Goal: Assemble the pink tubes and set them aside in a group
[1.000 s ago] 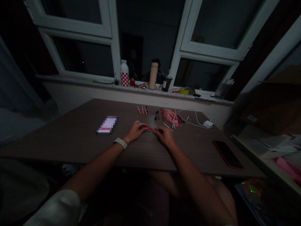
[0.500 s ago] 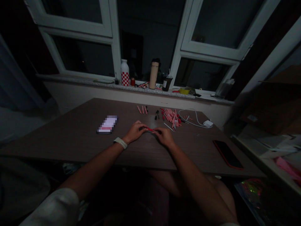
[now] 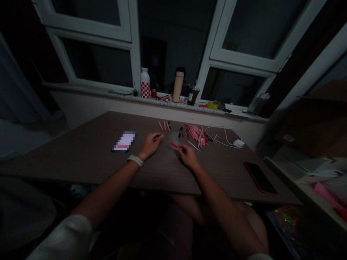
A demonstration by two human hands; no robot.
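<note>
My right hand [image 3: 187,156] rests on the brown table [image 3: 89,159] and pinches a red pen [image 3: 174,145] that points up and to the left. My left hand [image 3: 150,143], with a pale watch band on its wrist, lies a hand's width to the left with its fingers curled; it is too dark to tell what they hold. A pile of pink and red pens [image 3: 197,134] lies just beyond my right hand. Three pink pen parts [image 3: 164,126] lie past my left hand, and small black pieces [image 3: 180,132] sit between them and the pile.
A phone with a lit screen [image 3: 124,141] lies left of my hands, a dark phone in a red case [image 3: 259,177] at the right. A white cable with a charger [image 3: 230,138] lies beyond the pile. Bottles and cups [image 3: 178,86] stand on the window sill.
My hands, which held the red pen together, have come apart. The left hand has moved left and away; the pen stays in the right hand.
</note>
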